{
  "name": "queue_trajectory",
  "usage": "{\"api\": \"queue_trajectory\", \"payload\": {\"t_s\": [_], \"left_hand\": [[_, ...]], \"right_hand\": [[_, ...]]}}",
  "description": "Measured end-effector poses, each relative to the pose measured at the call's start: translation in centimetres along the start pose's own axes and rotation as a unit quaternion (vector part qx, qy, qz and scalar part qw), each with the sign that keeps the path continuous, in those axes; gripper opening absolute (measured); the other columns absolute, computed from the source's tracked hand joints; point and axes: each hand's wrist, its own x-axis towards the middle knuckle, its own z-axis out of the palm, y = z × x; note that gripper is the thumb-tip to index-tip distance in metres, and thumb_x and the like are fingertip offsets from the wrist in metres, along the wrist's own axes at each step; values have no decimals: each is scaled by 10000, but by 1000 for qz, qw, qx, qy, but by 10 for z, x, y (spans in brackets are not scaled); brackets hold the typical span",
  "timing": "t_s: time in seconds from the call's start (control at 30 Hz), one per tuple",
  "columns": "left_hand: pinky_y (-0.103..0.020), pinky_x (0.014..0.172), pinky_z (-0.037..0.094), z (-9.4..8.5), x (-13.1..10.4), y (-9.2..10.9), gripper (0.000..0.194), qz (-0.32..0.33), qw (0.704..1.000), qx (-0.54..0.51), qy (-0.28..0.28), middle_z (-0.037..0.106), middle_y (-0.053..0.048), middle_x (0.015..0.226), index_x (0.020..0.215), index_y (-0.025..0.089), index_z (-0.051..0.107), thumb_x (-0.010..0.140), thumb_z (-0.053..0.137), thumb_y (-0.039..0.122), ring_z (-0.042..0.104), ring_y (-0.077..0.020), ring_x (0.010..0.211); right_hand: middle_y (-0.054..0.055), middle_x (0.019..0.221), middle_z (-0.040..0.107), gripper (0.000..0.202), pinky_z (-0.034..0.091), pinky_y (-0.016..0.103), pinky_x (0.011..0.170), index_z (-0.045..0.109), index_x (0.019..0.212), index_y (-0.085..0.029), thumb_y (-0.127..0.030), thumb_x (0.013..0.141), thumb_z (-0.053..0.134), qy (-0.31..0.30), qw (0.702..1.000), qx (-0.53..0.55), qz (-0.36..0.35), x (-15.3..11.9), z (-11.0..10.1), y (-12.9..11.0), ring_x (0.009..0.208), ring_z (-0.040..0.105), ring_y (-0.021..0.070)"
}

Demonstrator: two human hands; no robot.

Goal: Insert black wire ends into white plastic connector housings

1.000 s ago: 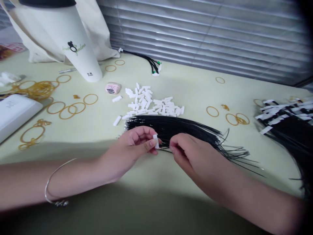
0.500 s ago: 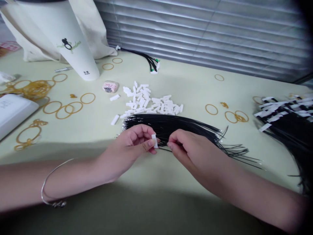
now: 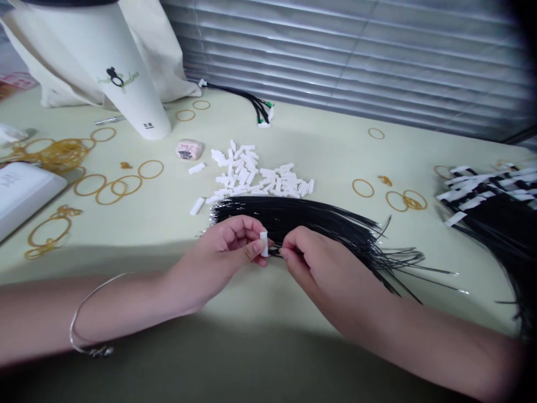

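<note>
Between thumb and fingers, my left hand [image 3: 235,243] pinches a small white connector housing [image 3: 264,244], held upright. My right hand [image 3: 312,254] is closed in a pinch just right of it, on a thin black wire [image 3: 274,253] that reaches to the housing's right side. Whether the wire's tip sits inside the housing is too small to tell. Behind both hands lies a thick bundle of black wires [image 3: 293,215] with shiny metal tips at its left end. A heap of loose white housings [image 3: 251,170] rests just beyond the bundle.
Wires with white housings [image 3: 482,196] are piled at the right. A white cup [image 3: 126,84] and cloth bag [image 3: 172,61] stand back left. Rubber bands [image 3: 119,184] lie scattered, near a white box [image 3: 25,193]. A finished-looking harness [image 3: 239,92] lies by the blinds [image 3: 335,50].
My right hand has moved slightly left, closer to the housing, with the wire. Loose wire ends at the bundle's right have shifted. My left hand stays nearly in place.
</note>
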Motion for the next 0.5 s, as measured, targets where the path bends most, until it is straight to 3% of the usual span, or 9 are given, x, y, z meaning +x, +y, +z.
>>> {"api": "queue_trajectory", "payload": {"t_s": [0.23, 0.5], "left_hand": [[-235, 729, 445, -2, 2, -2, 110, -8, 1000, -30, 1, 566, 24, 795, 892, 200, 567, 810, 620, 250, 559, -94, 752], [-238, 773, 464, -3, 1, -3, 169, -14, 999, -46, -12, 628, 7, 871, 951, 218, 633, 784, 654, 220, 590, -101, 801]], "right_hand": [[-12, 668, 538, 195, 276, 258, 521, 510, 741, -178, -219, 877, 376, -11, 999, 43, -28, 0, -9, 3, 575, 442, 109], [-10, 646, 538, 200, 254, 259, 503, 553, 731, -176, -201, 856, 399, -7, 999, 15, -43, -3, -15, 2, 564, 437, 107]]}}
